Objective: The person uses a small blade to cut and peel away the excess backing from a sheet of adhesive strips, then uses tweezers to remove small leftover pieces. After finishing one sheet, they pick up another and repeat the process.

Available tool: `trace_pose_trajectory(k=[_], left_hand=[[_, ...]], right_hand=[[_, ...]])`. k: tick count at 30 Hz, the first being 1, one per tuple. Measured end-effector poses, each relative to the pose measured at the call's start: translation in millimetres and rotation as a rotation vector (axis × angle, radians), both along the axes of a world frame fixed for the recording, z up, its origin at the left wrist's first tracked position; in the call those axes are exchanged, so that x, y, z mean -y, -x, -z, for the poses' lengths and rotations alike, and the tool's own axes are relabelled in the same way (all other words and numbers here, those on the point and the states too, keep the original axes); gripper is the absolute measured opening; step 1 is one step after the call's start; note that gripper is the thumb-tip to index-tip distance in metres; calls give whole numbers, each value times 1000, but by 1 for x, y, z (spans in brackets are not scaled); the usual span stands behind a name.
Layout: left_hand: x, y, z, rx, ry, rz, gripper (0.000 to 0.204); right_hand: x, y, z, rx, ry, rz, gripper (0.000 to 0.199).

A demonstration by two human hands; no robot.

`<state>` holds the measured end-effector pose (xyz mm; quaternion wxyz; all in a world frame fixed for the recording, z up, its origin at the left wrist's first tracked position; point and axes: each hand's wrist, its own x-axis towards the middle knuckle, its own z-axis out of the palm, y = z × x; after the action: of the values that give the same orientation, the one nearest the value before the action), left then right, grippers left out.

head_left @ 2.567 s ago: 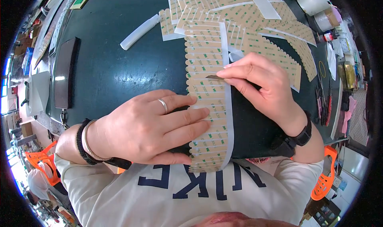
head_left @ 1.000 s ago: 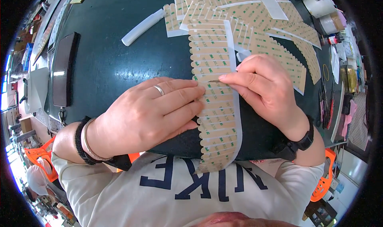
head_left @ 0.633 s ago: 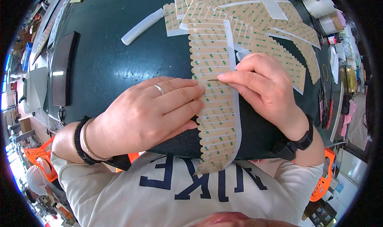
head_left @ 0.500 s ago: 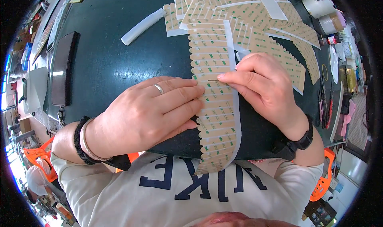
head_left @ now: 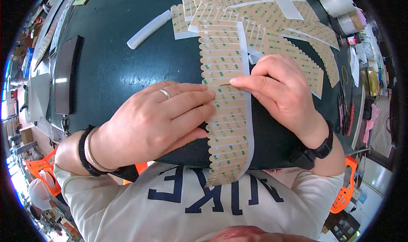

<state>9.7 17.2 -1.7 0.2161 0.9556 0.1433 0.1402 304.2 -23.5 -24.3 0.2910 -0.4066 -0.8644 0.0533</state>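
A long sheet of tan adhesive strips [head_left: 227,133] with green print, a scalloped left edge and a white right margin lies in front of me. Its near end curves over the table edge against my shirt. My left hand [head_left: 157,118], wearing a ring, holds the sheet by its scalloped edge, fingers close together and fingertips on top. Over the sheet's middle, my right hand [head_left: 276,87] pinches a thin, dark, pointed piece [head_left: 224,85] between thumb and forefinger. Its tip lies close to the sheet. The fingers hide the rest of it.
More tan adhesive sheets [head_left: 293,50] overlap at the far right. A white roll [head_left: 148,29] lies left of them. A dark phone [head_left: 68,74] rests at the left of the dark table. Tape rolls [head_left: 338,4] and several slim tools [head_left: 346,110] sit along the right side.
The sheet and both hands have shifted very slightly left in the view. The dark piece stays in my right hand, over nearly the same part of the sheet.
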Motion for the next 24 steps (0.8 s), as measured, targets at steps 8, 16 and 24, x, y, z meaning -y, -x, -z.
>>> trace_pose_trajectory(k=[8, 16, 24], left_hand=[[1, 0, 0, -10, 9, -8, 49], [1, -1, 1, 12, -19, -5, 45], [0, 0, 1, 5, -15, -1, 47]], right_hand=[[1, -1, -2, 10, 9, 4, 34], [2, -3, -3, 14, 13, -1, 34], [3, -5, -6, 20, 30, -3, 33]])
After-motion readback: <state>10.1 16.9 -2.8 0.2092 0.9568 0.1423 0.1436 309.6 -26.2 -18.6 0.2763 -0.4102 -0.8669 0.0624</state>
